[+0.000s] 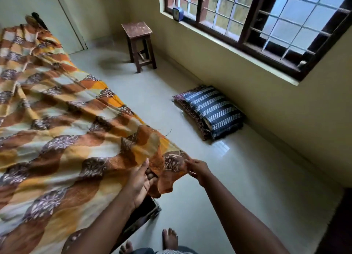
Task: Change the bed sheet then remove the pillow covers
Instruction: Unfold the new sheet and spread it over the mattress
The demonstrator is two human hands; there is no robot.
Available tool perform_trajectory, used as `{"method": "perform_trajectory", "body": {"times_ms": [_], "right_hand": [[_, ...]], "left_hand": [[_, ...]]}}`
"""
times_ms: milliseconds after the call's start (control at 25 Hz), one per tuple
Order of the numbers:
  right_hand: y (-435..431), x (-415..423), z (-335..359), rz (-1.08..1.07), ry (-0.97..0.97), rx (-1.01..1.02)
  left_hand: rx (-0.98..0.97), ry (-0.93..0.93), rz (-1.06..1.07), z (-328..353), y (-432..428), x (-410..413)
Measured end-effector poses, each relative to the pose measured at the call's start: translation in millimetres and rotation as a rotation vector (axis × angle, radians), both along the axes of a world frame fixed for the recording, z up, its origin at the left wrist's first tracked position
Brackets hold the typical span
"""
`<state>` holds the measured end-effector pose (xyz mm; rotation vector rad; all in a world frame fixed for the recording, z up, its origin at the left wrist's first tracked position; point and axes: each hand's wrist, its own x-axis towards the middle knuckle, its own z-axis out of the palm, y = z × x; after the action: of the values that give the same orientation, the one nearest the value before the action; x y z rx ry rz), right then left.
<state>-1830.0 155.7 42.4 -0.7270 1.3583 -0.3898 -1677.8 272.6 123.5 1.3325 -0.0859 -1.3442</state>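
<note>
Both hands hold one corner of the bed sheet (62, 120): the left hand (140, 179) grips its edge, the right hand (198, 170) pinches the tip just beside. The bed sheet stretches long, away from the hands and to their left; the pillows (211, 111) lie well apart, past the right hand.

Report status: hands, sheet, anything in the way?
Left hand and right hand both gripping corner of orange-and-brown patterned bed sheet. Sheet spread out, rumpled. Dark blue striped pillow on floor, clear of hands.
</note>
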Motion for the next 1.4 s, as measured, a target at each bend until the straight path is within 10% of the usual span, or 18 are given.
{"method": "perform_trajectory", "body": {"times_ms": [360,640,840,1040,1400], "right_hand": [[40.3,44.5,38.4,0.237,-0.085,-0.179],[34.8,116.3,51.4,0.689,0.312,-0.541],[82.9,158.2,75.0,0.872,0.391,-0.755],[175.0,212.9,96.9,0.804,0.398,-1.006],[336.1,273.0,95.2,0.787,0.525,-1.025]], "left_hand": [[0.140,-0.343,-0.231,-19.0,16.4,-6.2],[0.094,-0.537,-0.430,-0.5,44.0,30.6],[0.029,-1.432,-0.666,17.1,61.7,137.5],[-0.507,-1.953,-1.162,11.9,77.6,233.3],[-0.226,-1.839,-1.376,-43.2,212.1,357.9]]}}
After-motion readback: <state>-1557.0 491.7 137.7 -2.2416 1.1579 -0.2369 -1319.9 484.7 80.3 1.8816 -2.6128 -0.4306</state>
